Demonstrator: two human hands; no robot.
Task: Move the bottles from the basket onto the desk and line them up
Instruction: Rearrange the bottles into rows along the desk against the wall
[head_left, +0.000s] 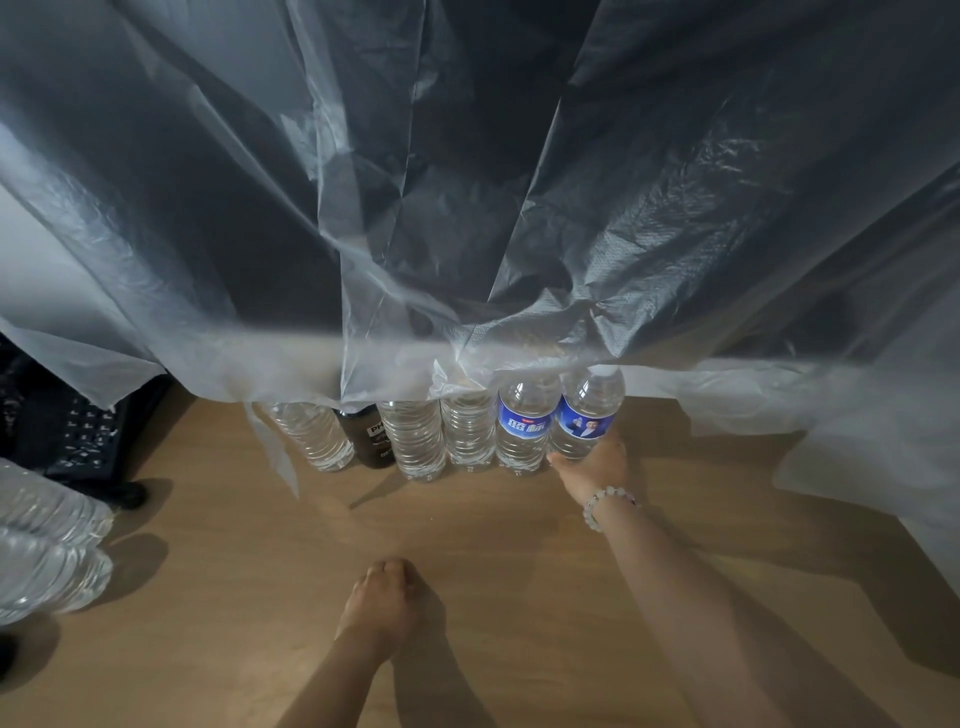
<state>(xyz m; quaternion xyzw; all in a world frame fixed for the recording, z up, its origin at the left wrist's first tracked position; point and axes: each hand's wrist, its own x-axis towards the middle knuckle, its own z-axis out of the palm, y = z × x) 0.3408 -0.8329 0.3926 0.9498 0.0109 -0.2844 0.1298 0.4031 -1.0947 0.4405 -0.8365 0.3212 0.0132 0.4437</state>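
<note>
Right hand (597, 465) is lining up the end bottle (589, 415).
Fingers (615, 446) are clamping its base for steadiness; left hand (384, 603) is resting, curled, empty.

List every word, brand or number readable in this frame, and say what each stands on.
"PH": white letters on the dark bottle; the smaller print beneath is unreadable.
Two large white Chinese characters on the blue-label bottle: too blurred to read with confidence.
Rightmost bottle, held by the right hand: blue label with a portrait; its print is too small to read.
</note>
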